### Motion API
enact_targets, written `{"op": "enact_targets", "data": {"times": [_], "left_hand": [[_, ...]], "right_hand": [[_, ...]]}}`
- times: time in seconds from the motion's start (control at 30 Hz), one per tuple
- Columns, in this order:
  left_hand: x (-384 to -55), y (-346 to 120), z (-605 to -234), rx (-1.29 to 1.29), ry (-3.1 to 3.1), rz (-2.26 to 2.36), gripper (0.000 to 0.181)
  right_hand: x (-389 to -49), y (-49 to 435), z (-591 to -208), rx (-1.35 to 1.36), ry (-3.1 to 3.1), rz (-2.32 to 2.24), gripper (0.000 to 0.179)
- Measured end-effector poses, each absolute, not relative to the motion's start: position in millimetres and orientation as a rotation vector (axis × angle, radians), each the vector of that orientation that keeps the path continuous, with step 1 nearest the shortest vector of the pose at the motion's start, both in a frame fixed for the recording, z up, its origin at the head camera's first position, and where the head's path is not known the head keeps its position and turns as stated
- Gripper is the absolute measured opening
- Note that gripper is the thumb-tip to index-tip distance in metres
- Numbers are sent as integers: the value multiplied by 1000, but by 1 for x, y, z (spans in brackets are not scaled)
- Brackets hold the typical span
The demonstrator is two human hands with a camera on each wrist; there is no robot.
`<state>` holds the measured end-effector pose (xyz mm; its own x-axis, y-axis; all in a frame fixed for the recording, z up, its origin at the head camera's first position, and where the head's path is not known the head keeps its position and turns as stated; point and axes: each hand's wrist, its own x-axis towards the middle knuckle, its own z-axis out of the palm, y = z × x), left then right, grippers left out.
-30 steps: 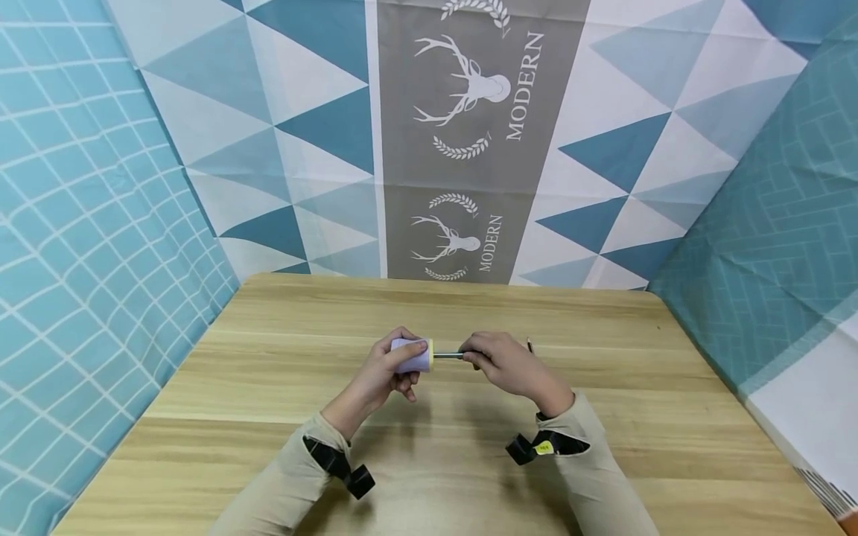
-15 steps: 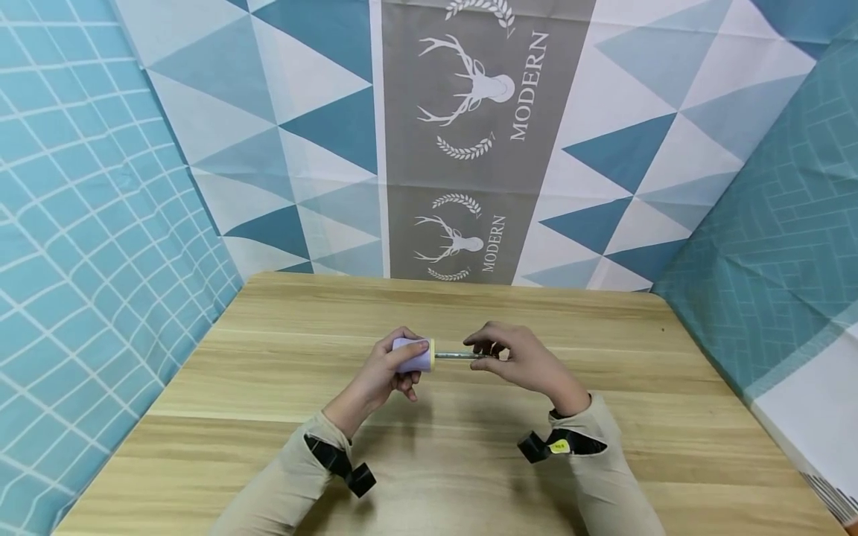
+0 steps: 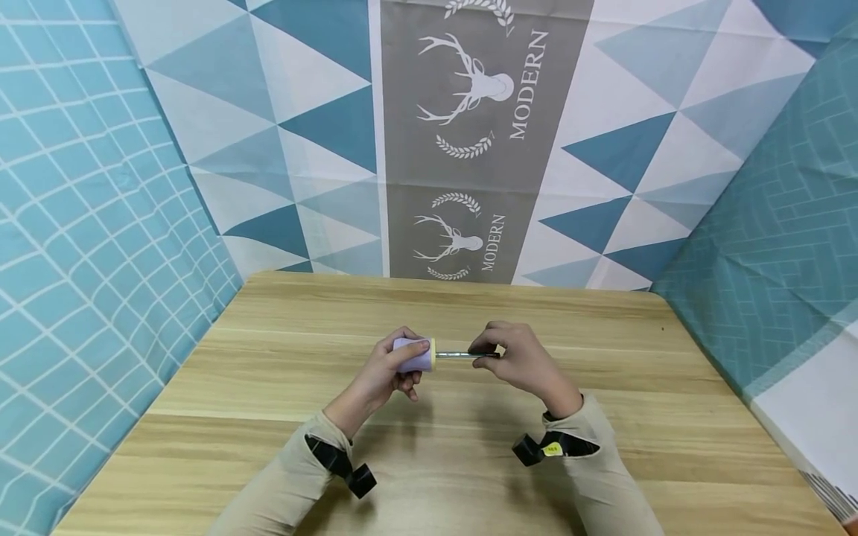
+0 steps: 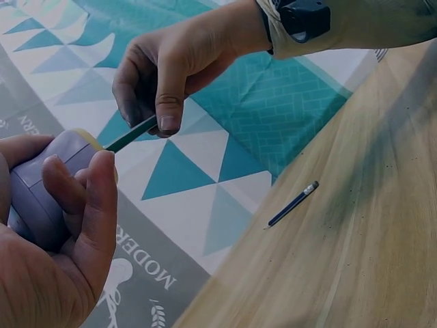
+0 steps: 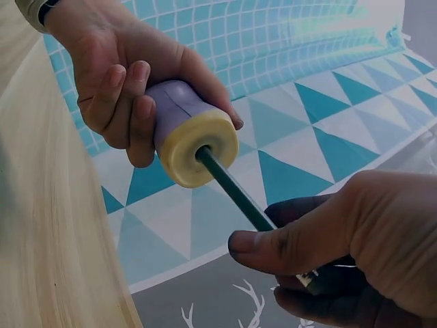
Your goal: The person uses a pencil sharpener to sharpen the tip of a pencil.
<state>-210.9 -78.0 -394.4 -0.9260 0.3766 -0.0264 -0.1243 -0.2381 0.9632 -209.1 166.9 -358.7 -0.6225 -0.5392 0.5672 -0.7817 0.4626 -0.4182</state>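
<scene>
My left hand point(image 3: 372, 378) grips a purple pencil sharpener point(image 3: 410, 356) with a yellow front face, held above the table. A dark green pencil point(image 5: 234, 188) has its front end inside the hole of that yellow face point(image 5: 179, 156); the tip is hidden. Near the pencil's back end, my right hand point(image 3: 521, 360) pinches it between thumb and fingers. In the head view the pencil lies nearly level between the two hands. The left wrist view shows the right thumb point(image 4: 169, 102) pressed against the pencil's side.
A second pencil point(image 4: 293, 203), dark blue, lies on the wooden table point(image 3: 288, 327) in the left wrist view; in the head view it is hidden behind the right hand. Patterned cloths point(image 3: 322, 149) hang beyond the table's far edge and along both sides.
My right hand has shifted right along the pencil. Its fingers were loosened half a second ago and now pinch the pencil further back. The left hand and sharpener stay nearly still.
</scene>
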Motion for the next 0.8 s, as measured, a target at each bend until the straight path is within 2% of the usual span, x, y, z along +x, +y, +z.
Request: {"op": "enact_targets", "data": {"times": [0.8], "left_hand": [[-211,-77,-393,291,1702,2223,12]], "right_hand": [[-217,173,-359,1343,-2329,978,16]]}}
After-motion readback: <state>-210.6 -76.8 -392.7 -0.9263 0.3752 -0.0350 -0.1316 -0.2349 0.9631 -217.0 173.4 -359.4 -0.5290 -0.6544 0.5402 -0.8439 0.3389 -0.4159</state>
